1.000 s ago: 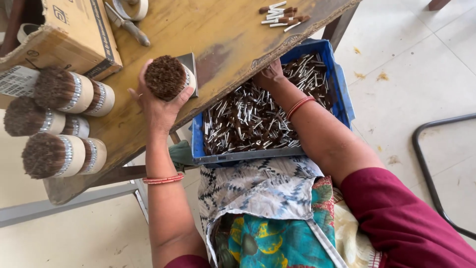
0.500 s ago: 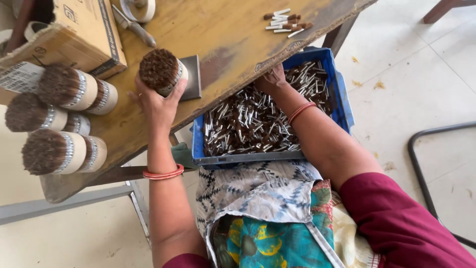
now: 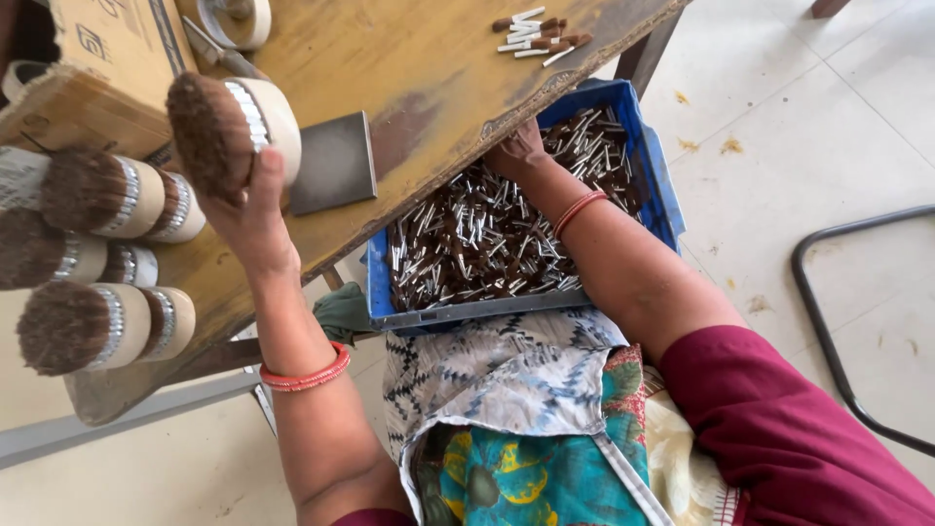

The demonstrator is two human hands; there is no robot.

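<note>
A worn yellow wooden table (image 3: 438,68) fills the upper part of the view, and everything here is placed from it. Under its near edge, resting on the seated person's lap, sits a blue plastic crate (image 3: 666,200) full of short brown sticks with silver metal tips (image 3: 487,244). At the table's far left corner stands a brown cardboard box (image 3: 97,68). Along the table's left end lie taped round bundles of the same brown sticks (image 3: 93,326), on their sides with the brown ends facing out past the table. A flat grey metal plate (image 3: 336,164) lies near the table's middle. A small loose handful of sticks (image 3: 541,34) rests toward the table's far right edge.

The left hand (image 3: 248,209) is raised over the table's left half, fingers wrapped from below around one round taped bundle (image 3: 229,127). That bundle lies tilted, its long axis running roughly left to right, brown face turned left toward the other bundles. The right hand (image 3: 516,156) reaches down into the crate just below the table's near edge; its fingers are buried among the sticks, so I cannot tell whether they are apart or closed. The left hand is the nearer one to the stacked bundles; the right is well apart from them.
</note>
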